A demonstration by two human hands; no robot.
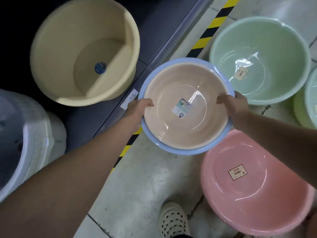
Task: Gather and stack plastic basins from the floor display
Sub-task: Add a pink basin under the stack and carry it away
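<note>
A beige basin [185, 93] is nested inside a light blue basin [181, 151], and I hold the pair in the air over the floor. My left hand [139, 110] grips the rims on the left side, thumb curled over the edge. My right hand [235, 107] grips the rims on the right side the same way. A pink basin [253, 194] with a label lies on the floor at lower right. A pale green basin [267, 48] sits on the floor at upper right, and edges of two more basins [310, 107] show at the right border.
A large cream tub [72, 40] stands on a dark low shelf [151, 26] at upper left. A white wrapped tub [25, 134] is at the left edge. Yellow-black hazard tape [214, 23] runs along the shelf edge. My shoe [173, 219] stands on the grey floor below.
</note>
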